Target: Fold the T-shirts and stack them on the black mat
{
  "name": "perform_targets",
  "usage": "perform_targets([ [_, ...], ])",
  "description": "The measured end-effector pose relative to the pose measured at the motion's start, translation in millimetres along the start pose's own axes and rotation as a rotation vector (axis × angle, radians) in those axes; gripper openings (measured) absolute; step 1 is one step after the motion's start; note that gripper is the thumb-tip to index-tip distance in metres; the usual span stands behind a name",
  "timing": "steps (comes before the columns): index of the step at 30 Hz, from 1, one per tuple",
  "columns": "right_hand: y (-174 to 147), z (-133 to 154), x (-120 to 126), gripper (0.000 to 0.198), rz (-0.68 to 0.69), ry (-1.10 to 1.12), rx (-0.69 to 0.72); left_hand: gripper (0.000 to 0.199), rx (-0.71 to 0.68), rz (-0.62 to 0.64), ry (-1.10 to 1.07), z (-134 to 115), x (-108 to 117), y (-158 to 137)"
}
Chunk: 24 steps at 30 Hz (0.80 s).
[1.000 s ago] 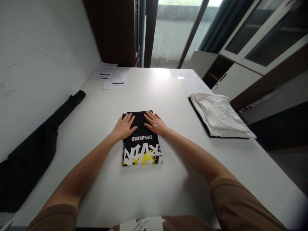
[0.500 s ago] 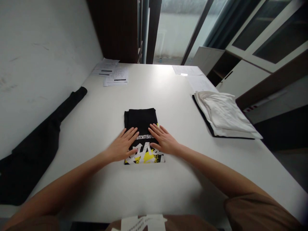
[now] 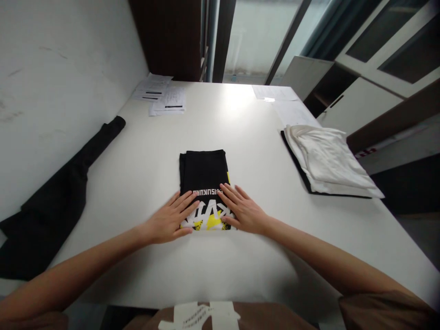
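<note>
A folded black garment (image 3: 206,169) with white lettering and a yellow-and-white print lies flat on the white table (image 3: 237,270). My left hand (image 3: 172,217) rests on its near left part, fingers stretched out and the thumb by the near edge. On the near right part lies my right hand (image 3: 244,209), its fingers also extended and slightly spread. Both palms face down, and neither hand grips the cloth. Part of the print is hidden under the fingers.
Folded white cloth (image 3: 330,160) lies over something black at the right. A dark garment (image 3: 65,197) is spread along the left wall. Papers (image 3: 168,101) lie at the far left, with more sheets (image 3: 275,93) at the far right.
Both hands have slid toward the near edge of the folded garment, uncovering more of its black upper part. The camera view has shifted slightly.
</note>
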State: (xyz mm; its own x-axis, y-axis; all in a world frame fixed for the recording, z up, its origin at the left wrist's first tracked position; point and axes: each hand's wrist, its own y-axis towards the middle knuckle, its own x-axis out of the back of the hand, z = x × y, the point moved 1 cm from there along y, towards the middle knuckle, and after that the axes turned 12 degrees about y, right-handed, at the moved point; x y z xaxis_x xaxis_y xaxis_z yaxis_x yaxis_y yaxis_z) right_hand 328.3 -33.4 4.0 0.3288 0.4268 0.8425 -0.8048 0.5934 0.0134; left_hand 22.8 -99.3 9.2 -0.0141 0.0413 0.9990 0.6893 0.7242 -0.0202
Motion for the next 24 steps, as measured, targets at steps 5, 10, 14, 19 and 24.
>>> perform_targets([
  [5, -4.3, 14.8, -5.5, 0.091, 0.008, 0.009, 0.031, 0.073, 0.052, -0.058, -0.013, -11.3, 0.8, 5.0],
  [10, -10.9, 24.0, -10.9, 0.082, 0.099, 0.020, 0.154, 0.076, -0.075, 0.004, 0.011, -13.0, 2.1, 1.5],
  [14, -29.2, 14.3, -6.1, 0.075, 0.109, -0.009, 0.180, 0.074, -0.070, 0.034, 0.030, -8.8, 2.8, -16.0],
  [19, -44.5, 16.7, -3.7, 0.063, 0.030, -0.022, 0.150, 0.072, -0.017, 0.018, 0.040, -23.5, 2.4, -26.4],
  [24, -43.8, 24.7, -7.7, 0.056, -0.068, -0.018, 0.127, 0.059, -0.004, -0.055, 0.059, -34.2, 8.7, -17.9],
])
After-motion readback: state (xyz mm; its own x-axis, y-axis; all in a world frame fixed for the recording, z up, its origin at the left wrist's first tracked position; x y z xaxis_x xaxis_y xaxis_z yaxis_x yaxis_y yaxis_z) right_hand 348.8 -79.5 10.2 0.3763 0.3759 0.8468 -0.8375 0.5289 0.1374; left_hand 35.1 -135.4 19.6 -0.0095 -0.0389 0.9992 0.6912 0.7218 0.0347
